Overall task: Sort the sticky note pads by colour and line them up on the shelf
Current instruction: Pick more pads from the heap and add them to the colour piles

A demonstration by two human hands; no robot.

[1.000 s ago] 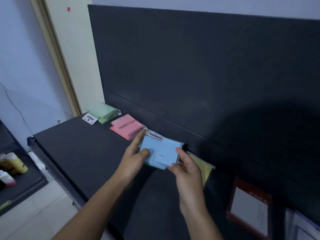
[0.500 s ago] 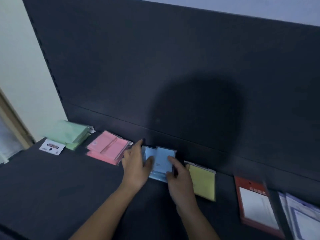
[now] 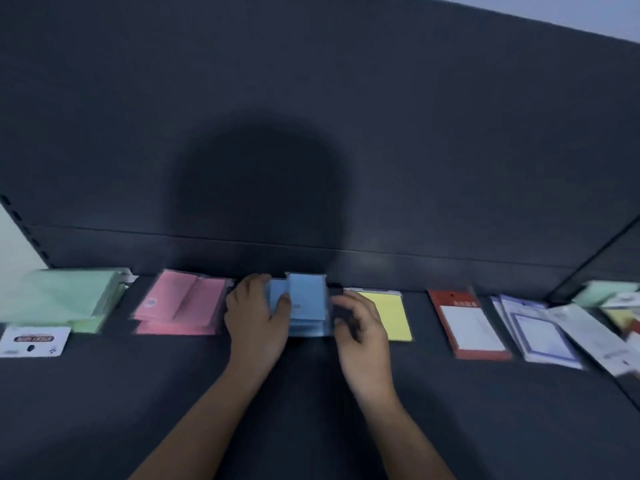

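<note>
Evidently squaring up: left hand (image 3: 258, 318) grips the blue sticky note pads (image 3: 306, 299) on the shelf (image 3: 311, 393), pink pads (image 3: 183, 306) at 9 o'clock, yellow pad (image 3: 391, 315) at 3. The right hand (image 3: 360, 327) curls alongside, grip unclear. Next, probably: align edges, release.

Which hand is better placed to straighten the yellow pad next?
Probably the right hand: it sits right beside the yellow pad and overlaps its left edge. The left hand is holding the blue pads and would have to cross over them to reach it.
</note>
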